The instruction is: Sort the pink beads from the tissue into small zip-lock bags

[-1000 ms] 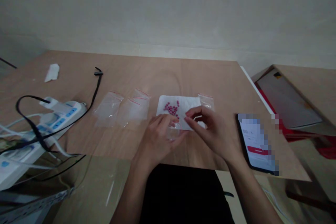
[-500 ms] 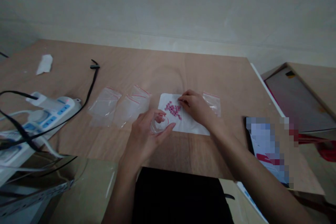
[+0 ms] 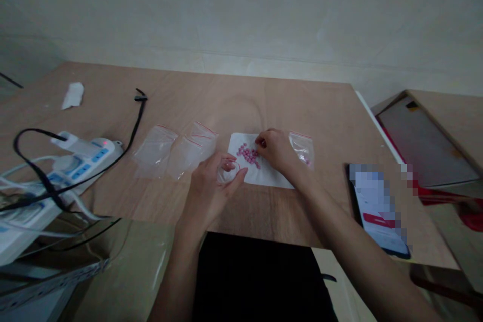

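My left hand (image 3: 211, 181) holds a small clear zip-lock bag (image 3: 228, 173), with thumb and fingers around its spread mouth and a red line along the rim. Just right of it lies a white sheet (image 3: 266, 177) bearing a cluster of small pink pellets (image 3: 248, 155). Over the sheet, at the right side of the pile, my right hand (image 3: 277, 148) has its fingertips pinched together. Whatever is between those fingertips is too small to make out. Behind the right hand, another zip-lock bag (image 3: 302, 148) lies flat with a few pink pellets inside.
Flat clear bags (image 3: 194, 146) with red seal lines lie on the wooden table (image 3: 181, 95) to the left. A power strip (image 3: 94, 158) with tangled cables occupies the left edge. A phone (image 3: 377, 211) lies at the right; a scrap of white paper (image 3: 73, 95) sits far left.
The view has shifted slightly. My right hand remains pinched at the pile's edge, and my left hand still holds the spread bag beside the sheet.
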`<state>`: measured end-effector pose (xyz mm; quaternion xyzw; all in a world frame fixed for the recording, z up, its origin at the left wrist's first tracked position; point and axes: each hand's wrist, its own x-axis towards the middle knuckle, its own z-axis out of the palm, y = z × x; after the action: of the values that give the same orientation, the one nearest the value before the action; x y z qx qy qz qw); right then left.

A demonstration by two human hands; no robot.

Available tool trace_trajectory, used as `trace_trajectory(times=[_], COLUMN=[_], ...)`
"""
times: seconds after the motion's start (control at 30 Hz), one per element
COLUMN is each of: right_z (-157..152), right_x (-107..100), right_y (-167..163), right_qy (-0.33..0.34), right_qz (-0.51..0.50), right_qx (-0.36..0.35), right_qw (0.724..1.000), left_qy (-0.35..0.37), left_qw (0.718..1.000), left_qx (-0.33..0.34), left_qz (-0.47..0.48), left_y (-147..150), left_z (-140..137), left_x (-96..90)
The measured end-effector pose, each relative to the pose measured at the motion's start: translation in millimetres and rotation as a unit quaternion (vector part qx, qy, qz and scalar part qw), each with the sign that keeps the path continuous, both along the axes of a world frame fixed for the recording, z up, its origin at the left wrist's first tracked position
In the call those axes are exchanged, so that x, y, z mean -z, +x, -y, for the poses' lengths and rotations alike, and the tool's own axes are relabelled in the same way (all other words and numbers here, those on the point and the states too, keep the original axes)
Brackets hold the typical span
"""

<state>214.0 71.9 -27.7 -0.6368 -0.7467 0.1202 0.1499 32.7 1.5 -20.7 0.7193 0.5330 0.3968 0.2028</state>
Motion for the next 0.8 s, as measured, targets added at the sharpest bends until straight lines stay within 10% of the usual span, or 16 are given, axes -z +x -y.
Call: trace_trajectory(times=[0.8], right_z=[-5.9], right_x=[-18.8], right_y=[3.6], right_qy=[-0.032], right_qz=[-0.079], right_qx=[0.041], right_qw=[0.996], left_qy=[-0.008], left_qw=[0.998], left_qx=[0.05], left_qz=[0.044], left_y=[19.9], left_z=[-20.9], left_x=[10.1])
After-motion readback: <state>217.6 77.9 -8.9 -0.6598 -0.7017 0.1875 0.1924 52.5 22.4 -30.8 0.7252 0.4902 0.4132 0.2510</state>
